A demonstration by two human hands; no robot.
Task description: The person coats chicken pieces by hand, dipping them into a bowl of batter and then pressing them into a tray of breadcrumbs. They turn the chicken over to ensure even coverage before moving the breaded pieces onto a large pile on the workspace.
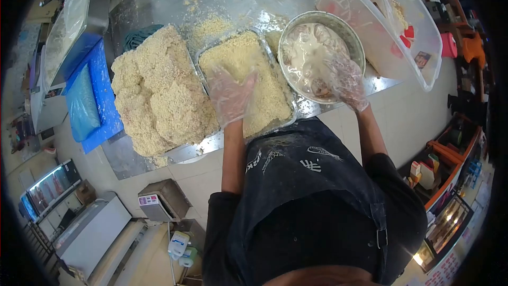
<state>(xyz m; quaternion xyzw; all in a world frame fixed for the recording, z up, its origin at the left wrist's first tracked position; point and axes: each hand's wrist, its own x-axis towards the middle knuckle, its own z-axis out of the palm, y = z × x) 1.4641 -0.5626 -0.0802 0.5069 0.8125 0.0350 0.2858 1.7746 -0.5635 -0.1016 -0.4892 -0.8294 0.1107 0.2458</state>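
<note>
Clear plastic gloves are worn on both hands. The left hand (pixel 231 95) is laid flat, palm down, fingers spread, on the breadcrumbs (pixel 267 92) in the clear tray (pixel 290 107). The right hand (pixel 346 80) is dipped into the metal bowl (pixel 344 25) of battered pieces (pixel 309 53), fingers bent among them; whether one is pinched cannot be told. Breaded pieces (pixel 159 95) are heaped beside the tray.
</note>
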